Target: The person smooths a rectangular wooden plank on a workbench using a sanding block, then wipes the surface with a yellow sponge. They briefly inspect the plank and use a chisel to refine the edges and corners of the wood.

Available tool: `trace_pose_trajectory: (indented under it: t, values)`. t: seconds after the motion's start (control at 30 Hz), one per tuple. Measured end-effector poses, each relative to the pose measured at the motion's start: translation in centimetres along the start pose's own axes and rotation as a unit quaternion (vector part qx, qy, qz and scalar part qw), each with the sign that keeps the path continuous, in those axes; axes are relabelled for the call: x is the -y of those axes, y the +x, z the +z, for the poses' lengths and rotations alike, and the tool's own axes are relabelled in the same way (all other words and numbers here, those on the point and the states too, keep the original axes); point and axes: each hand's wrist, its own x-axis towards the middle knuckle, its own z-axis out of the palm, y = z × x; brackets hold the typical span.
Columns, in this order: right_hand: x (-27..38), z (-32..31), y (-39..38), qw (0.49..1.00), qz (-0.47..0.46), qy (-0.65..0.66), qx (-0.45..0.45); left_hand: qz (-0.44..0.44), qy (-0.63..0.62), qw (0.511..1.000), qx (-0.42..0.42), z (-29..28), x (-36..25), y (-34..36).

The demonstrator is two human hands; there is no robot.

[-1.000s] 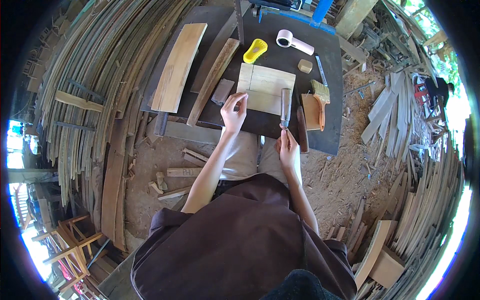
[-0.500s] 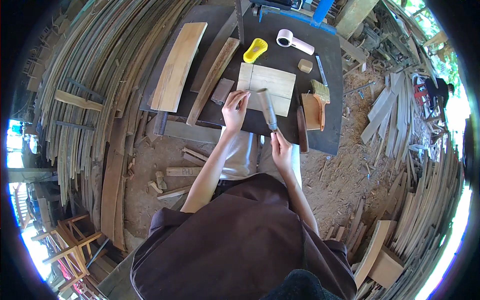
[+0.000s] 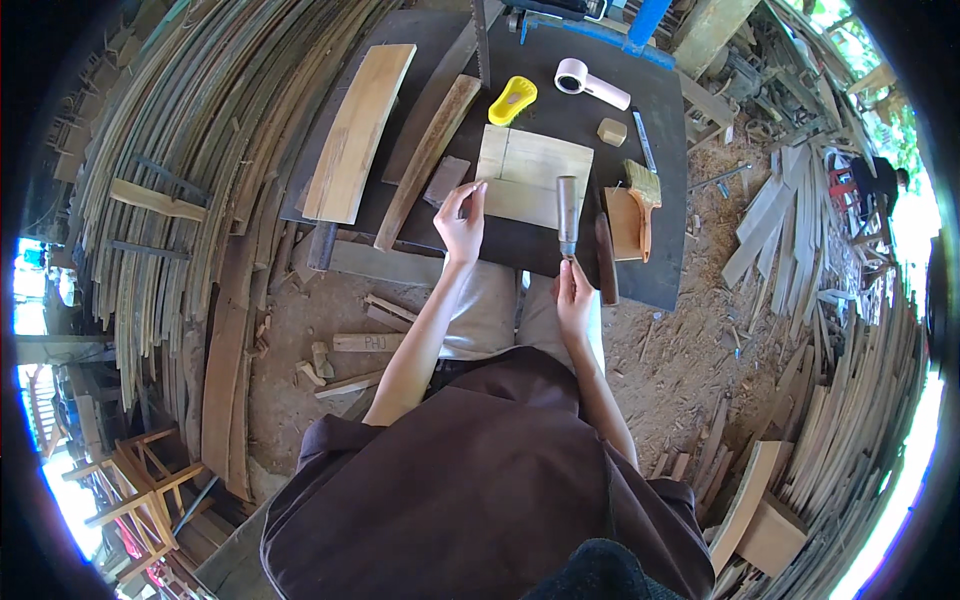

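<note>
A pale flat wooden board (image 3: 535, 165) lies near the table's front edge. At its near left corner is my left hand (image 3: 460, 225), thumb and fingertips pinched together; whatever they hold, if anything, is too small to make out. My right hand (image 3: 574, 300) is closed around the narrow lower end of a tool with a thick grey-brown cylinder (image 3: 567, 212). The cylinder points away from me, over the board's near right part. Beside the left hand sits a small brown wood block (image 3: 446, 181). A dark wooden-handled tool (image 3: 606, 255) lies just right of the right hand.
On the dark table (image 3: 560, 120) are a yellow tray (image 3: 524, 88), a pink handheld fan (image 3: 598, 90), a small block (image 3: 612, 131), a marker (image 3: 643, 138) and a brush (image 3: 642, 185). Long planks (image 3: 360, 135) lie left. Stacked timber (image 3: 200, 120) and wood scraps surround the table.
My right hand has moved slightly right, and its tool has swung from leaning left to nearly straight ahead. My left hand has shifted a little left.
</note>
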Motion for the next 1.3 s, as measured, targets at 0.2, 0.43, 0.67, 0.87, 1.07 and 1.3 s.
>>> trace_pose_trajectory:
  t: [0.2, 0.43, 0.67, 0.87, 1.07, 1.3]
  values:
    - [0.5, -0.3, 0.0, 0.996, 0.070, 0.053, 0.025, 0.033, -0.036, 0.998, 0.048, 0.2, 0.0, 0.2]
    - [1.8, -0.5, 0.1, 0.992, 0.100, 0.071, 0.031, 0.026, -0.024, 0.996, 0.085, -0.1, 0.0, 0.1]
    - [2.5, -0.6, 0.1, 0.992, 0.110, 0.057, 0.033, 0.038, -0.019, 0.996, 0.075, 0.1, 0.3, 0.0]
    - [3.0, -0.8, 0.2, 0.991, 0.118, 0.053, 0.043, 0.050, 0.001, 0.996, 0.070, 0.1, 0.1, 0.1]
    - [1.8, -0.6, 0.1, 0.994, 0.092, 0.041, 0.029, 0.059, 0.012, 0.995, 0.075, 0.2, -0.1, 0.1]
    - [1.1, -0.6, -0.2, 0.991, -0.069, -0.099, 0.057, 0.049, 0.073, 0.991, 0.099, 0.2, -0.3, -0.6]
